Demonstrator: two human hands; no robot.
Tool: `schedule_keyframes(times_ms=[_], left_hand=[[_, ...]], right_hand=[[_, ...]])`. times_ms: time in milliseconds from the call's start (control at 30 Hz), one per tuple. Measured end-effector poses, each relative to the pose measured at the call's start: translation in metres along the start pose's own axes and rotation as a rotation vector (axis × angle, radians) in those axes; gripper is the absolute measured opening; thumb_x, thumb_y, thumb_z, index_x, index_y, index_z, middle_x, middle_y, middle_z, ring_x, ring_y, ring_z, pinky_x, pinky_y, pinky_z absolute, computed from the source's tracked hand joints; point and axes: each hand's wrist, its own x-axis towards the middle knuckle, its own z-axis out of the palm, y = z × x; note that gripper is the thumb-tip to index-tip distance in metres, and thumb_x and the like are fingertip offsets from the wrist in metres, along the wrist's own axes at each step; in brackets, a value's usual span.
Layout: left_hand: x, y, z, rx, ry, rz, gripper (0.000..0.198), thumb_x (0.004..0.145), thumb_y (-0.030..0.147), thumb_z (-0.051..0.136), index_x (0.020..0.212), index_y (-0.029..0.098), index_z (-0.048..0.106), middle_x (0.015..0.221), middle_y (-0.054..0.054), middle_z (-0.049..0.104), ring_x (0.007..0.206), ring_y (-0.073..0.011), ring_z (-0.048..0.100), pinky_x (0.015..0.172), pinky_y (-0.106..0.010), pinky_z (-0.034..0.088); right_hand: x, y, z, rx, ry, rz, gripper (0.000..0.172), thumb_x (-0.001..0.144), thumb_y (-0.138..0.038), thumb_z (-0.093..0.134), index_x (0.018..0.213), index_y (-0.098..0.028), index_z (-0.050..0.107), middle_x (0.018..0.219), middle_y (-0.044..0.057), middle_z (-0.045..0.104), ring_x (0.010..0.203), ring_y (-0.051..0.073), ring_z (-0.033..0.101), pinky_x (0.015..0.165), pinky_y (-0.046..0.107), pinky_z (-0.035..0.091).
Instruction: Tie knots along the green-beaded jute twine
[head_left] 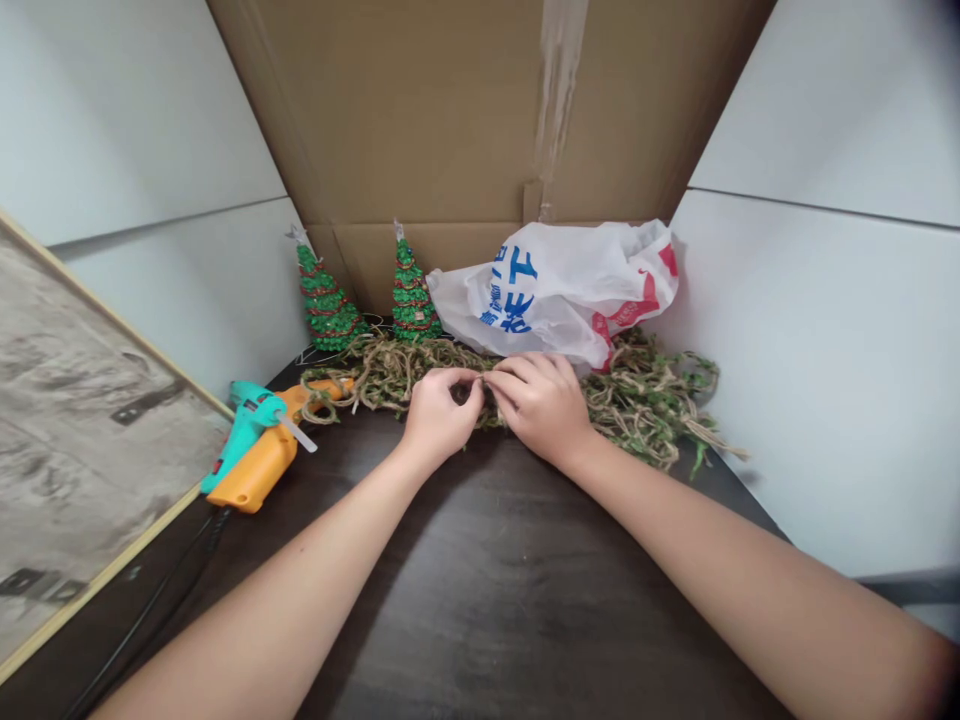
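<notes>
A tangled heap of brown twine with green leafy bits (645, 405) stretches across the back of the dark tabletop. Over its near edge, my left hand (444, 408) and my right hand (546, 405) meet at the fingertips. The left thumb and forefinger are pinched together, and the right fingers press in against the same spot. Something small and dark, perhaps a bit of the twine, shows between the fingertips, but I cannot make out what it is. Behind my right hand, a white plastic bag (562, 285) with blue and red print lies on the heap.
Two small green decorated trees (414, 295) stand at the back left. A teal glue gun (244, 425) and an orange one (259, 468) lie at left, cords running forward. A framed panel (97, 440) leans at far left; cardboard (420, 110) closes the back, white panels (825, 360) the sides.
</notes>
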Motion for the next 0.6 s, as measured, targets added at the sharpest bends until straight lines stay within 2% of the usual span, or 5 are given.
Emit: schedule_keyframes(times_ms=[100, 167, 333, 400, 600], left_hand=[[0.000, 0.000, 0.000, 0.002, 0.013, 0.005, 0.012, 0.090, 0.017, 0.072, 0.092, 0.017, 0.084, 0.099, -0.010, 0.085, 0.095, -0.0270, 0.078, 0.095, -0.040, 0.061], [0.000, 0.000, 0.000, -0.013, 0.026, -0.002, 0.012, 0.090, 0.017, 0.072, 0.092, 0.016, 0.084, 0.098, -0.011, 0.085, 0.096, -0.0272, 0.079, 0.096, -0.040, 0.061], [0.001, 0.001, 0.001, -0.057, -0.009, -0.090, 0.012, 0.090, 0.019, 0.073, 0.091, 0.017, 0.085, 0.096, -0.009, 0.086, 0.092, -0.0262, 0.080, 0.091, -0.038, 0.061], [0.002, 0.001, 0.001, -0.060, -0.025, -0.116, 0.013, 0.090, 0.021, 0.073, 0.090, 0.018, 0.085, 0.096, -0.009, 0.086, 0.091, -0.0267, 0.081, 0.091, -0.039, 0.061], [0.004, 0.000, 0.001, -0.119, -0.026, -0.175, 0.013, 0.087, 0.020, 0.071, 0.080, 0.016, 0.081, 0.084, -0.007, 0.084, 0.081, -0.0240, 0.078, 0.079, -0.034, 0.057]], right_hand=[[0.001, -0.005, -0.004, -0.084, -0.023, -0.011, 0.023, 0.109, -0.023, 0.060, 0.104, -0.022, 0.083, 0.112, 0.008, 0.086, 0.109, 0.028, 0.070, 0.097, 0.045, 0.036], [0.002, -0.007, -0.003, -0.054, -0.048, 0.044, 0.020, 0.107, -0.021, 0.063, 0.100, -0.021, 0.082, 0.108, 0.008, 0.086, 0.103, 0.027, 0.072, 0.096, 0.045, 0.035], [0.001, -0.007, 0.003, 0.185, -0.036, 0.266, 0.018, 0.103, -0.016, 0.065, 0.103, -0.024, 0.081, 0.108, 0.003, 0.087, 0.099, 0.023, 0.078, 0.092, 0.041, 0.038], [0.001, -0.006, 0.005, 0.261, -0.011, 0.313, 0.018, 0.104, -0.018, 0.064, 0.102, -0.024, 0.080, 0.109, 0.003, 0.087, 0.098, 0.023, 0.079, 0.092, 0.040, 0.041], [0.003, 0.002, 0.009, 0.588, 0.037, 0.282, 0.016, 0.102, -0.025, 0.062, 0.096, -0.023, 0.077, 0.101, 0.004, 0.085, 0.095, 0.024, 0.078, 0.092, 0.037, 0.052]])
